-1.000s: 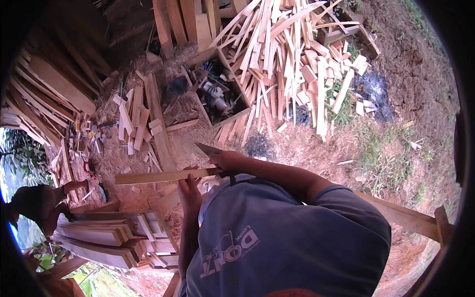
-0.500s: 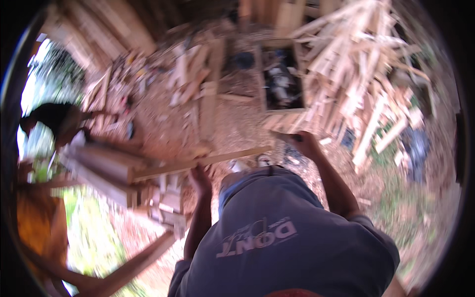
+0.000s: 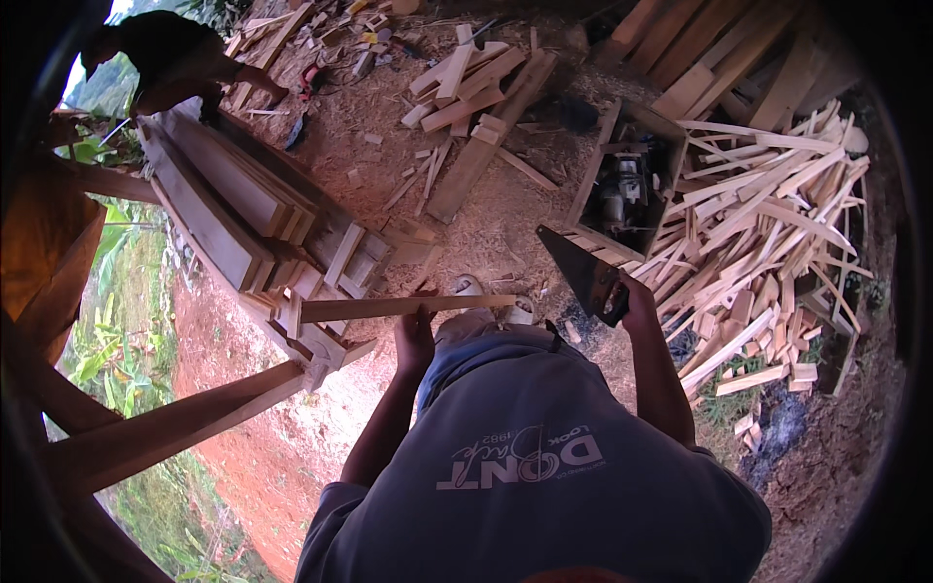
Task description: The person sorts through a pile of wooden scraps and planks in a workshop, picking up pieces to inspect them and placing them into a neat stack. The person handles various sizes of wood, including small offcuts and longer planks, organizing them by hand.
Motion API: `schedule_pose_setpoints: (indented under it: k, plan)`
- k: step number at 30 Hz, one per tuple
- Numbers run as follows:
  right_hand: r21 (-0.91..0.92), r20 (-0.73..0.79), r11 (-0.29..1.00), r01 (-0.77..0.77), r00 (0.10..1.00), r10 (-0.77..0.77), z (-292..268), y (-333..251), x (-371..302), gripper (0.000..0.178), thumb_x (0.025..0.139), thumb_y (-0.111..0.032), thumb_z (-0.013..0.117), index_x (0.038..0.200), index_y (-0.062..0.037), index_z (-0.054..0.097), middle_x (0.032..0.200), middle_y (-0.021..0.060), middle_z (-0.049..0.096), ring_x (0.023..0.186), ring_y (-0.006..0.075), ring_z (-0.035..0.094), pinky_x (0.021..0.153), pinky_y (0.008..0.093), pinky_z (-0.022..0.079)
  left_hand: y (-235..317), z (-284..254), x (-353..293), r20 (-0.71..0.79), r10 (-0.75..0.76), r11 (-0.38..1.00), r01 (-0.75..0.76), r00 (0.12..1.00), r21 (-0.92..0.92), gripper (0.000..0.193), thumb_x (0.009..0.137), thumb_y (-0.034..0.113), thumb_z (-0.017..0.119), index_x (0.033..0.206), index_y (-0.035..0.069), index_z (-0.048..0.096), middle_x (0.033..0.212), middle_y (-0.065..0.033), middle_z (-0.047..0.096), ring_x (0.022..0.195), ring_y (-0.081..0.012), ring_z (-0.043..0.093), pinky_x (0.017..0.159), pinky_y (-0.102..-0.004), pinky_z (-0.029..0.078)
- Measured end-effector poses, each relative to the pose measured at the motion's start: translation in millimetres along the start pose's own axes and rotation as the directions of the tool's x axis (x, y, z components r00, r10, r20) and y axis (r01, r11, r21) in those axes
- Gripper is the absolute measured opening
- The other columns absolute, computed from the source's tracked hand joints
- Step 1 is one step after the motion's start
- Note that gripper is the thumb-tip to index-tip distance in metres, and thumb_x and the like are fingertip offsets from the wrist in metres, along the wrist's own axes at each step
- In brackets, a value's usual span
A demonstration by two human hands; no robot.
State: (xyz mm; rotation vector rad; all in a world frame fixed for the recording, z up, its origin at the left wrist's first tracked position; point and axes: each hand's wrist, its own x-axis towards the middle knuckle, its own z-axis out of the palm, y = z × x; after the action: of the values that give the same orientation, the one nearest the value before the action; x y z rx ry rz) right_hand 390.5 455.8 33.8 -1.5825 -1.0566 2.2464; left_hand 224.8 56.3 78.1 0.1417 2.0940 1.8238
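My left hand [image 3: 416,340] is closed around a long, narrow wooden strip [image 3: 364,309] held roughly level in front of my body. Its left end reaches the stacked planks, though whether it rests on them I cannot tell. In my right hand [image 3: 637,303] is a handsaw [image 3: 580,267], gripped by its dark handle, the blade slanting up to the left, apart from the strip. Both shoes show partly beneath the strip's right end. The stack of thick planks [image 3: 209,209] lies at the left on a wooden support.
Offcuts heap [image 3: 777,214] at the right beside a wooden box [image 3: 671,209] with a machine inside. A flat board [image 3: 466,180] and short blocks [image 3: 462,83] lie ahead on sawdust. Another person [image 3: 170,58] bends over the far left. A beam [image 3: 185,423] crosses the lower left.
My view has turned left and sharpened. The strip stays in my left hand. The saw, still in my right hand, now shows its blade broadside.
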Motion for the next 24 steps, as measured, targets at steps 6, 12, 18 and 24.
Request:
schedule_pose_setpoints:
  k: [6,12,18,24]
  plan:
    - [0.122,-0.173,0.975,0.188,0.971,-0.165,16,-2,15,0.015,0.097,-0.016,0.067,0.102,-0.0019,0.070,0.071,0.0018,0.060,0.056,0.0120,0.056,0.050,0.0269,0.044,-1,-8,-10,0.027,-0.083,0.996,0.083,0.996,0.019,0.026,0.110,0.008,0.040,0.125,-0.005,0.056,0.126,-0.0182,0.062,0.121,-0.0254,0.060,0.106,-0.0434,0.052]
    - [-0.336,-0.190,0.856,0.393,0.862,-0.470,1,-43,6,0.019,0.098,-0.012,0.066,0.111,0.0017,0.069,0.064,-0.0021,0.056,0.048,0.0053,0.047,0.045,0.0224,0.038,7,-5,-9,0.066,-0.148,0.989,0.149,0.987,-0.003,0.026,0.110,0.010,0.039,0.127,-0.002,0.054,0.128,-0.0177,0.060,0.126,-0.0278,0.058,0.108,-0.0467,0.052]
    - [-0.422,-0.056,0.823,0.380,0.895,-0.442,-40,-72,27,0.034,0.096,-0.009,0.065,0.129,0.0001,0.062,0.071,0.0027,0.061,0.055,0.0072,0.055,0.047,0.0243,0.043,7,-1,-1,0.094,-0.162,0.985,0.167,0.982,-0.049,0.026,0.110,0.011,0.040,0.127,-0.002,0.054,0.128,-0.0174,0.061,0.125,-0.0265,0.058,0.107,-0.0454,0.052]
    - [-0.387,0.003,0.853,0.351,0.925,-0.379,-36,-93,-13,0.046,0.091,-0.006,0.069,0.136,-0.0078,0.060,0.081,0.0060,0.063,0.067,0.0126,0.063,0.062,0.0294,0.053,8,8,7,0.123,-0.181,0.983,0.176,0.976,0.050,0.027,0.110,0.011,0.040,0.128,-0.003,0.053,0.129,-0.0183,0.060,0.123,-0.0260,0.059,0.107,-0.0448,0.051]
